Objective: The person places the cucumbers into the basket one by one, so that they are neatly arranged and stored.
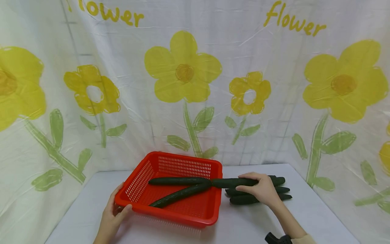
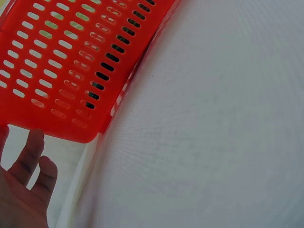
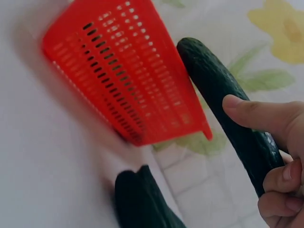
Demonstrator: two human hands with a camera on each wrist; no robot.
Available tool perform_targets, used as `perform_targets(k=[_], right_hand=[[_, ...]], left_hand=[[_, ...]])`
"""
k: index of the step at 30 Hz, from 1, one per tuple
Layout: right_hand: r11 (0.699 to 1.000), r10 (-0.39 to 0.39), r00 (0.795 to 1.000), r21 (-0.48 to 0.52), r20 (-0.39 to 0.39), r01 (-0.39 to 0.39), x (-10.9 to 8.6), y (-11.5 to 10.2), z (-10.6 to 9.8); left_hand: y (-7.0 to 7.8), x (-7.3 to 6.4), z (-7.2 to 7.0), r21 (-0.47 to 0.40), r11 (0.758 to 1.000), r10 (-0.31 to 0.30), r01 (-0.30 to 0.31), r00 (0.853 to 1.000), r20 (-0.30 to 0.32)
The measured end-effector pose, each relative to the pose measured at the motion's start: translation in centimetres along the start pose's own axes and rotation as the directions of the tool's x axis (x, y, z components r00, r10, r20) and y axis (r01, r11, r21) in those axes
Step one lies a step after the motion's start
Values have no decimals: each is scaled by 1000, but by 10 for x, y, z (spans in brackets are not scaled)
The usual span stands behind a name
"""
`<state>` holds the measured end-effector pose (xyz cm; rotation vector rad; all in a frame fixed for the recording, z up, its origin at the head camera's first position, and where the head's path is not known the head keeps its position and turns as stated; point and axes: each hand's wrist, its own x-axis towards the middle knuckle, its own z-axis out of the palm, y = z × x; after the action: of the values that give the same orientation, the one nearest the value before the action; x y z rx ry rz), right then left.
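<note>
A red plastic basket (image 1: 170, 213) with slotted walls stands on the table. My left hand (image 1: 110, 217) grips its near left corner, thumb over the rim; in the left wrist view the fingers (image 2: 32, 152) are at the basket's edge. Inside lie two dark green cucumbers, one straight across (image 1: 179, 181) and one slanting (image 1: 179, 195). My right hand (image 1: 262, 188) holds another cucumber (image 3: 223, 90) between thumb and fingers, its far tip at the right rim. Below that hand several more cucumbers (image 1: 243, 199) lie side by side on the table, partly hidden by it.
The white table (image 1: 76, 217) reaches back to a hanging cloth (image 1: 134, 101) printed with yellow flowers, which also runs along both sides. A black wrist strap (image 1: 278, 239) shows on the right forearm.
</note>
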<state>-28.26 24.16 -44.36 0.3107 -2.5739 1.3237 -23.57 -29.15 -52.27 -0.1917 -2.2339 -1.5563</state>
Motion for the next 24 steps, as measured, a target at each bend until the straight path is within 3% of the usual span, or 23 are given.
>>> perform_targets(k=[7, 24], right_hand=[[994, 8, 999, 112, 52, -13, 23, -18, 23], [984, -118, 986, 148, 115, 100, 70, -73, 64]], left_hand=[[-3, 0, 1, -14, 1000, 28, -28, 1000, -8], [-1, 0, 2, -34, 998, 57, -58, 998, -12]])
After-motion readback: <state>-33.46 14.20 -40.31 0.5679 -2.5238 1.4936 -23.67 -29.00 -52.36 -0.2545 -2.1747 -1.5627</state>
